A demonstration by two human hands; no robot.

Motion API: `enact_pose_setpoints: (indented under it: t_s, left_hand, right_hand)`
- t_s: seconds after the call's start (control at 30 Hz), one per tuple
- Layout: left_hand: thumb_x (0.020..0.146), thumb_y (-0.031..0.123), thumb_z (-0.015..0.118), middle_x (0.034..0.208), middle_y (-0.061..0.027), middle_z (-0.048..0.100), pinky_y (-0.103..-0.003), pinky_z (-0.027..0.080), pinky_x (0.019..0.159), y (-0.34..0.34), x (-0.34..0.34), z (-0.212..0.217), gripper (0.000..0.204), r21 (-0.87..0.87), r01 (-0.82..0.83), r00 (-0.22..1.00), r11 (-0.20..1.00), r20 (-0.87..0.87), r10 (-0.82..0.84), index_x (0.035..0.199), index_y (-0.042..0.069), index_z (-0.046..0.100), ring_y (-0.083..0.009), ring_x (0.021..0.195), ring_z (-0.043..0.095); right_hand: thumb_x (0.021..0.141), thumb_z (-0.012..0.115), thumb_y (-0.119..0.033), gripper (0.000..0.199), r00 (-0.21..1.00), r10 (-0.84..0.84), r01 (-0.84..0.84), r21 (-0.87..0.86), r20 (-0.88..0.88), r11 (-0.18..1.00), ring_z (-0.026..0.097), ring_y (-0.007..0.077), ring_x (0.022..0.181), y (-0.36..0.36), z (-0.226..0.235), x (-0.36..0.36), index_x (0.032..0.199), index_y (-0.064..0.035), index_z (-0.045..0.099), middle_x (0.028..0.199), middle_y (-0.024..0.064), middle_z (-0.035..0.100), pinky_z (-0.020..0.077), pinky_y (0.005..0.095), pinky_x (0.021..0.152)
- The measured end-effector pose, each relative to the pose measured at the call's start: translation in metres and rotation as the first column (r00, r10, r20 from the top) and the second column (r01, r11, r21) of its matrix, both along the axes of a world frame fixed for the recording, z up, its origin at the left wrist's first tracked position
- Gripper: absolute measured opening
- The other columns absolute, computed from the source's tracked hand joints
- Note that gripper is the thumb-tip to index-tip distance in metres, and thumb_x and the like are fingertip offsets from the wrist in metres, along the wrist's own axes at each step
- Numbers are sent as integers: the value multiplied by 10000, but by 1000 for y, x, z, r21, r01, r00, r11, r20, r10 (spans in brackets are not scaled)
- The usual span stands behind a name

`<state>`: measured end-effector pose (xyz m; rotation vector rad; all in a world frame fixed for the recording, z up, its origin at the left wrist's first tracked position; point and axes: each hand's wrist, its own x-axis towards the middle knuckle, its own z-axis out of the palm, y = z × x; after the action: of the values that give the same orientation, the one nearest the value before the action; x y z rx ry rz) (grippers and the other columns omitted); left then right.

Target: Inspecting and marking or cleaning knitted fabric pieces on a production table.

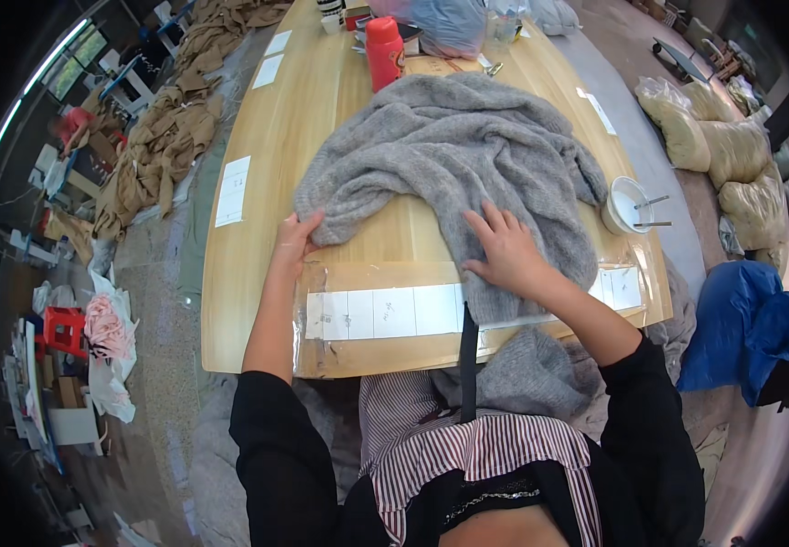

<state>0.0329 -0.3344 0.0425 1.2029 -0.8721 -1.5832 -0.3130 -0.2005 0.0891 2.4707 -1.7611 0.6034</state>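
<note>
Nearest the camera: the person's striped front and black sleeves are filling the lower edge, and a fold of grey knit is hanging off the table [257, 346] edge beside a dark strap.

On the near table edge, a taped strip of white paper squares [385, 312] is lying flat under clear film.

Right hand [508, 253]: lying palm down on the sweater [453, 150], fingers spread and pressing flat on the knit, where the sweater's near part is running down toward the table edge. Nothing is pinched.

Left hand [296, 239]: resting at the sweater's left sleeve end, fingers curled together over the edge of the knit. Whether it is actually pinching the fabric, cannot tell.

The sweater is grey, fuzzy and bunched, lying mid-table and spreading from the left hand across to the right side, with one part trailing over the near edge.

Right of the sweater, a white bowl [625, 202] is sitting near the table's right edge, with two metal tools sticking out over its rim.

Further back, a red bottle [383, 52] is standing upright just behind the sweater. Behind it, a blue-grey plastic bag [449, 25] is lying at the far end.

Off the table: tan cloth pieces [166, 137] are heaped on the floor to the left, stuffed sacks [732, 150] are lined up to the right, and a blue bag [745, 324] is sitting nearer on the right.
</note>
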Motion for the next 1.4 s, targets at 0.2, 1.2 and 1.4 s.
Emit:
enact_pose_setpoints:
  t_s: [0.2, 1.2, 1.4]
  left_hand:
    - [769, 68, 689, 1080, -96, 624, -314, 532, 725, 15, -10, 28, 528, -22, 84, 883, 996, 466, -64, 1259, 51, 490, -187, 880, 635]
    - [821, 159, 683, 843, -91, 695, -258, 492, 653, 157, -65, 101, 211, -423, 346, 618, 837, 774, 136, 973, 13, 689, -118, 746, 636]
    - [812, 532, 623, 977, -220, 666, -428, 493, 757, 37, -54, 89, 561, 95, 396, -37, 913, 995, -88, 950, -10, 672, -352, 911, 644]
  right_hand:
    - [776, 570, -49, 356, 621, -330, -111, 496, 711, 861, 595, 216, 967, -57, 31, -85, 1130, -10, 574, 1040, 122, 624, 465, 332, 858]
    - [874, 669, -259, 293, 311, -355, -409, 462, 881, 787, 639, 102, 799, -94, 61, -62, 980, 14, 678, 928, 44, 692, 499, 227, 719]
    - [905, 627, -260, 243, 540, -429, -284, 637, 724, 717, 606, 85, 773, -65, 67, -85, 951, -27, 676, 870, 10, 665, 478, 218, 705]
